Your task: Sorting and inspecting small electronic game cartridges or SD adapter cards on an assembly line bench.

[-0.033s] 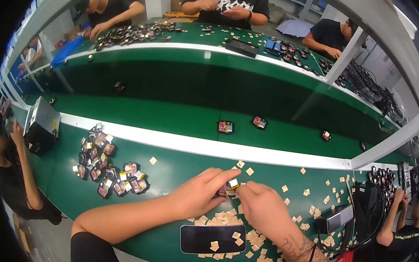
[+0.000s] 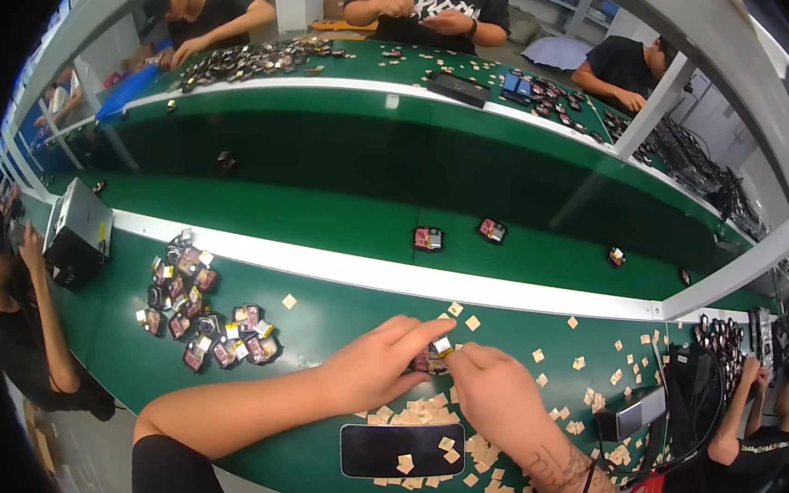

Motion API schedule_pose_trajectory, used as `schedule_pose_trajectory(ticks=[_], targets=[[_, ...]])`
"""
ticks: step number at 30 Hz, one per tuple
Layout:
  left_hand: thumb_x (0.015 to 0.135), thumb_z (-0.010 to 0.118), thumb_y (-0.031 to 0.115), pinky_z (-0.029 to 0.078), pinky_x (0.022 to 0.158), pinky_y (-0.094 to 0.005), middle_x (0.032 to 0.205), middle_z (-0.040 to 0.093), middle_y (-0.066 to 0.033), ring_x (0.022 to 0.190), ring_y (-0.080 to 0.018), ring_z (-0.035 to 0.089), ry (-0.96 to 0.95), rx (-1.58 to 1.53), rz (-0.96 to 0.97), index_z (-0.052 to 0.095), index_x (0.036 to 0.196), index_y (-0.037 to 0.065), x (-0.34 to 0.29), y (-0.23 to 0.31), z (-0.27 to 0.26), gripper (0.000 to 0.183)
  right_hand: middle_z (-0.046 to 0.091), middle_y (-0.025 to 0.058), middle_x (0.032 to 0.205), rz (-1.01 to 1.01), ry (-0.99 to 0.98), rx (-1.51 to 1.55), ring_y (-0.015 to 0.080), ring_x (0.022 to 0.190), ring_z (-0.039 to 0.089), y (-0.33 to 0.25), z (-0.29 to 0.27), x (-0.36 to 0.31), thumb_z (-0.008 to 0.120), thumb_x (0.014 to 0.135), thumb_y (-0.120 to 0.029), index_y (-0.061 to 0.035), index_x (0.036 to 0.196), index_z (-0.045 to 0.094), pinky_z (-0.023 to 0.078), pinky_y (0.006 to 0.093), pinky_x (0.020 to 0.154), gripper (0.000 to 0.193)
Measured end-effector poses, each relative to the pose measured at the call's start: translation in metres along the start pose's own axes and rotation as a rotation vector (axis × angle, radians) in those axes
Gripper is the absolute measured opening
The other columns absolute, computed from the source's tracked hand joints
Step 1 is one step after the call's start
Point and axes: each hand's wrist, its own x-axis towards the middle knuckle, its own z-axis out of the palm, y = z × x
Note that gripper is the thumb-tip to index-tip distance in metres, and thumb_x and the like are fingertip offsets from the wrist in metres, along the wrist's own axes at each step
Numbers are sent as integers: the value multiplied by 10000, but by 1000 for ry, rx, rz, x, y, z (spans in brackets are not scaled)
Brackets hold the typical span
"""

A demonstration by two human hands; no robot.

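My left hand (image 2: 390,356) is closed around a small electronic module (image 2: 429,360) with a dark casing, a reddish board and a white-and-yellow patch. My right hand (image 2: 497,389) meets the module's right side in a pinch; whatever lies between those fingertips is hidden. Just below the hands, many small beige square pieces (image 2: 419,410) are scattered on the green table. A dark-screened phone (image 2: 378,451) lies among them, with several squares on its glass. Off to the left sits a loose pile of similar modules (image 2: 191,300).
Beyond a white rail (image 2: 347,266) runs a green conveyor belt (image 2: 323,213) carrying a few modules (image 2: 428,239). A grey box (image 2: 81,231) stands at the left. On the right are a small boxy device (image 2: 638,412), cables and more modules (image 2: 721,339). Other people work around the tables.
The whole view has shifted very slightly. Both hands keep the same hold at the module.
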Motion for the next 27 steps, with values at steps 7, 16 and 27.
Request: schedule_pose_trajectory(ticks=[7,16,27], targets=[[869,823,43,560,941,-435,1200,675,-150,1099,-355,638,49,-10,-29,525,1502,84,-6,0,0,701,683,139,927,150,36,468,296,790,720,10,4,5,727,910,46,15,1026,688,589,358,707,126],[878,817,87,561,937,-428,1143,652,-127,1081,-333,635,72,136,36,627,1338,57,-9,-3,0,499,682,130,915,118,76,363,287,735,701,6,5,4,739,918,21,-9,1028,697,550,343,645,122],[871,831,154,529,988,-415,1210,613,-112,1109,-321,604,33,345,57,622,1373,15,-5,3,-8,561,674,124,869,90,160,161,373,718,685,-3,7,8,724,904,-20,-59,1005,671,549,438,614,120]])
